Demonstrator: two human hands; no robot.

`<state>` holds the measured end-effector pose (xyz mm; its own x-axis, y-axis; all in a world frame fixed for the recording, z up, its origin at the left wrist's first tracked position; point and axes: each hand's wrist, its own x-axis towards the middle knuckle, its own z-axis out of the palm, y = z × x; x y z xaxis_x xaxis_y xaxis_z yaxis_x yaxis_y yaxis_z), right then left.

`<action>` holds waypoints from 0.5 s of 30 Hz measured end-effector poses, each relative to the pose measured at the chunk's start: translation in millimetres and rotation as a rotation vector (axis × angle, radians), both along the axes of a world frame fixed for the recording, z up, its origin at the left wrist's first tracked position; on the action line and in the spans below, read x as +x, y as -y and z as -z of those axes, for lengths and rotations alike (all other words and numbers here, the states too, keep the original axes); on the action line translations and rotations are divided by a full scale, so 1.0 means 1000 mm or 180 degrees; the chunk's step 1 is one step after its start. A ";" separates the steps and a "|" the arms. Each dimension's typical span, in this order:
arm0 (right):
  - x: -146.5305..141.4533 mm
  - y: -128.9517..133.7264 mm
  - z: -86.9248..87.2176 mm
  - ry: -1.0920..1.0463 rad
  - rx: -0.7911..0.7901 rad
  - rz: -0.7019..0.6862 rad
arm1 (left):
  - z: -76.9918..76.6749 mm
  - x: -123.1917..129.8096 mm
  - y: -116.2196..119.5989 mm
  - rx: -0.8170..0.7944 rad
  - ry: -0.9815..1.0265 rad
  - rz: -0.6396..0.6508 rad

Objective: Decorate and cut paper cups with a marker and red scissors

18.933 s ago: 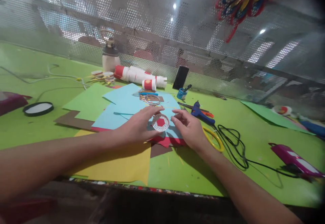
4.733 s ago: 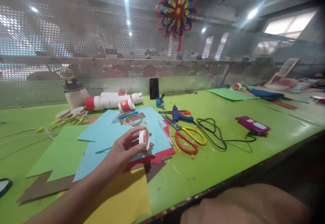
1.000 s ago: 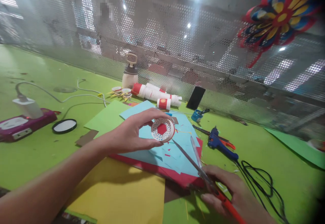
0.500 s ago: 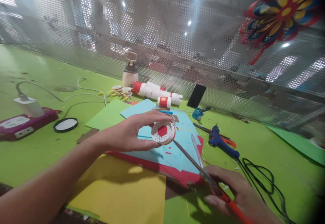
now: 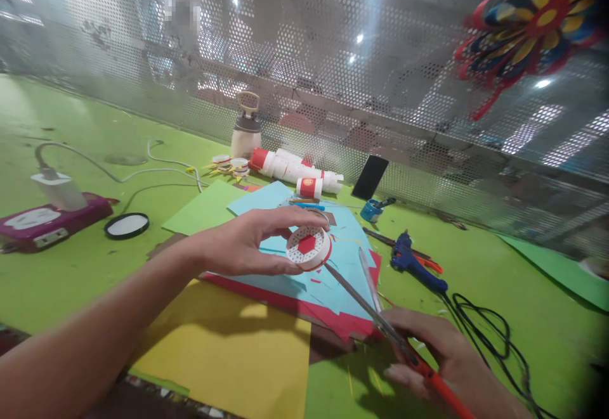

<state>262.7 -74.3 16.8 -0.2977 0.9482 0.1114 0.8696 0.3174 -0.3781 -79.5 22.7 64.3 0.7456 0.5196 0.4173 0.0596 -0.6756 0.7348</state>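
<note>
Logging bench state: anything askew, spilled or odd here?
No spill visible. Slightly untidy: red scraps lie loose on the blue sheets, which overlap askew, and the black cord of the glue gun lies in irregular loops rather than coiled.

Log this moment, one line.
left hand: holds round white cap, red hexagon | right hand: holds red-handled metal scissors | tip: beside cap

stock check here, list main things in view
flower: 1, multicoloured, upper right
sprayer: 1, cream, back
tubes: 2, mostly white, back
cup: 1, red-white, back
phone: 1, black, back
jar: 1, blue, back
glue gun: 1, blue, right
papers: several, mixed, centre
power strip: 1, purple, left
disc: 1, black rim, left
roundel: 1, red-white, centre
scissors: 1, red-handled, front
left hand: 1, bare, on roundel
right hand: 1, bare, on scissors
</note>
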 end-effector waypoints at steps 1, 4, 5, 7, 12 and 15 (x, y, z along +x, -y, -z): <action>0.001 0.000 0.001 -0.0026 -0.0003 0.0008 | 0.000 0.000 0.000 -0.0040 0.0043 0.0045; 0.004 -0.001 0.001 -0.0086 -0.0149 -0.0093 | 0.000 0.000 0.000 -0.0139 0.0095 0.0111; 0.005 -0.002 0.001 -0.0105 -0.0221 -0.0145 | 0.000 0.000 0.000 -0.0155 0.0092 0.0117; 0.005 -0.002 -0.002 -0.0135 -0.0361 -0.0233 | 0.001 0.000 0.000 -0.0189 0.0082 0.0129; -0.002 0.000 -0.008 -0.0263 -0.0495 -0.0176 | 0.003 0.000 -0.001 -0.0307 0.0093 0.0129; -0.005 0.001 -0.008 -0.0339 -0.0456 -0.0135 | 0.002 0.001 0.000 -0.0350 0.0059 0.0104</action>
<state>257.5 -75.6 24.8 -0.3314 0.9435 0.0089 0.8093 0.2891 -0.5112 -78.4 22.3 62.1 0.7556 0.5385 0.3729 0.0247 -0.5923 0.8053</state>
